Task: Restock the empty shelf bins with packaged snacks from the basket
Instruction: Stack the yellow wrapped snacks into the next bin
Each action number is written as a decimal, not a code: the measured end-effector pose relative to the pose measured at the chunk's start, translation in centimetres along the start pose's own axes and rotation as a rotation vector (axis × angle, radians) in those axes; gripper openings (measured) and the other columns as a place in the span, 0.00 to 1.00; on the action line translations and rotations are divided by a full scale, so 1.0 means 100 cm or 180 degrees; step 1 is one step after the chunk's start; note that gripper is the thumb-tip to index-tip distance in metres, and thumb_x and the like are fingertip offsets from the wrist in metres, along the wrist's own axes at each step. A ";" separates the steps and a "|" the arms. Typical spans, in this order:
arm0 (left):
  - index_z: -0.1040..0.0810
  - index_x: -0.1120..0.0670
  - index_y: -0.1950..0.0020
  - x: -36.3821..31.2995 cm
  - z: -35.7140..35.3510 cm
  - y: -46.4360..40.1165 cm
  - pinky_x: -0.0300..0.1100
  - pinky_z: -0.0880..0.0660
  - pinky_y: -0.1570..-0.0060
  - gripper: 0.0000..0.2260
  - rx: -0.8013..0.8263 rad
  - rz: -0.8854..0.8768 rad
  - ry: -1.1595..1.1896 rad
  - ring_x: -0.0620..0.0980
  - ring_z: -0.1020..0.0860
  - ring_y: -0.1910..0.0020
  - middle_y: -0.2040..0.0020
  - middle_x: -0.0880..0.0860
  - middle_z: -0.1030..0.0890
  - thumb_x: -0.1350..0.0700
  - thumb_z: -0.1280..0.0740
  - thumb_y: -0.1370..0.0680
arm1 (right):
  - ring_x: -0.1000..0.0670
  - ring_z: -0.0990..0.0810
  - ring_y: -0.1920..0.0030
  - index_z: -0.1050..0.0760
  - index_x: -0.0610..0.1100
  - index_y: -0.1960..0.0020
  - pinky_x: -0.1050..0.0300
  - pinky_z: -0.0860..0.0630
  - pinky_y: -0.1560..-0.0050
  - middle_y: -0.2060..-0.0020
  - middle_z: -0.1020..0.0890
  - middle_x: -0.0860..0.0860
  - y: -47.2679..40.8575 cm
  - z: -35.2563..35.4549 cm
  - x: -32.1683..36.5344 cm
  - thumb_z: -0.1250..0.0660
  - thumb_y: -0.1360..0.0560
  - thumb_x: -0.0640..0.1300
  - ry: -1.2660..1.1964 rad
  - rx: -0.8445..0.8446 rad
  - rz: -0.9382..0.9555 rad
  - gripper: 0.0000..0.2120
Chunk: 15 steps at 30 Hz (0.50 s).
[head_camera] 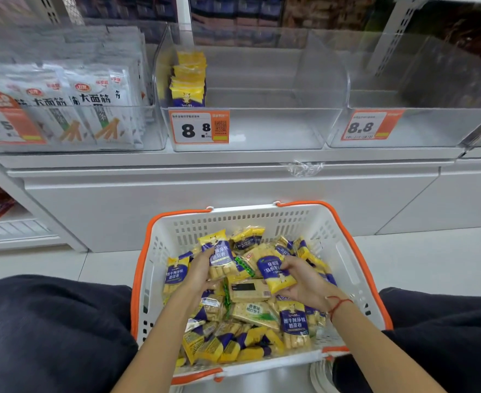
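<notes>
On the pale tiled floor (432, 259) before white shelving (205, 191) sits the basket (344, 251).

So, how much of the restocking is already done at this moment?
It looks barely started. One short row of yellow packs stands at the left side of the middle bin; the right bin looks empty. In hand: the left hand and right hand each grip a pack in the basket. Left: many packs remain in the basket.
</notes>
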<state>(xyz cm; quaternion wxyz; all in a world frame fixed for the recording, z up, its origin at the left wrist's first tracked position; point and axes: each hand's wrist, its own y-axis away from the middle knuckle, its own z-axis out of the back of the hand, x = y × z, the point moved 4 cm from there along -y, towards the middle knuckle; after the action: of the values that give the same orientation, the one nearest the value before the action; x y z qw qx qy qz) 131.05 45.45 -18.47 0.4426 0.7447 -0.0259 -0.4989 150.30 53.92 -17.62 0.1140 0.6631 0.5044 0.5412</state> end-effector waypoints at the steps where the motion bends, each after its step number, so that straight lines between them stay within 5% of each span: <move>1: 0.29 0.56 0.33 -0.002 -0.002 0.000 0.43 0.26 0.59 0.15 0.0006 -0.0046 -0.0019 0.53 0.23 0.46 0.40 0.56 0.22 0.52 0.43 0.17 | 0.46 0.20 0.58 0.29 0.39 0.45 0.49 0.20 0.57 0.51 0.20 0.44 0.000 -0.003 0.003 0.43 0.24 0.37 -0.0196 0.0161 0.0051 0.09; 6: 0.26 0.54 0.46 -0.007 -0.010 0.011 0.42 0.26 0.58 0.07 0.0168 -0.0016 -0.0076 0.49 0.22 0.58 0.55 0.52 0.19 0.53 0.41 0.18 | 0.44 0.19 0.47 0.28 0.38 0.36 0.50 0.18 0.51 0.44 0.19 0.43 0.000 -0.030 0.015 0.39 0.22 0.37 -0.0180 0.0504 0.0088 0.15; 9: 0.26 0.54 0.43 -0.009 -0.011 0.010 0.42 0.27 0.58 0.07 0.0215 -0.0045 -0.0225 0.51 0.22 0.54 0.52 0.52 0.20 0.55 0.41 0.18 | 0.45 0.24 0.38 0.30 0.43 0.33 0.49 0.23 0.42 0.38 0.24 0.46 -0.001 -0.032 0.029 0.35 0.23 0.36 0.0874 0.0355 0.0271 0.19; 11: 0.28 0.54 0.37 -0.012 -0.009 0.008 0.42 0.28 0.57 0.10 0.0233 -0.0116 -0.0306 0.54 0.22 0.50 0.49 0.52 0.21 0.56 0.42 0.17 | 0.46 0.21 0.41 0.29 0.44 0.37 0.51 0.21 0.46 0.41 0.21 0.44 0.003 -0.033 0.041 0.33 0.25 0.35 0.1529 0.0228 0.0280 0.18; 15: 0.29 0.52 0.40 -0.010 -0.012 0.011 0.40 0.27 0.60 0.08 0.0356 -0.0097 -0.0412 0.48 0.23 0.56 0.53 0.49 0.22 0.57 0.44 0.17 | 0.52 0.19 0.53 0.26 0.44 0.46 0.60 0.21 0.57 0.49 0.18 0.45 0.007 -0.037 0.059 0.34 0.24 0.34 0.1607 0.0116 0.0510 0.09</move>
<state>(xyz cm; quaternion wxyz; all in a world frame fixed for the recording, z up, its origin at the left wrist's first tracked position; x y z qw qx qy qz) 131.88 45.98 -16.84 0.3900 0.7348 -0.0710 -0.5504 147.07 56.81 -12.19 -0.0707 0.5468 0.4724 0.6876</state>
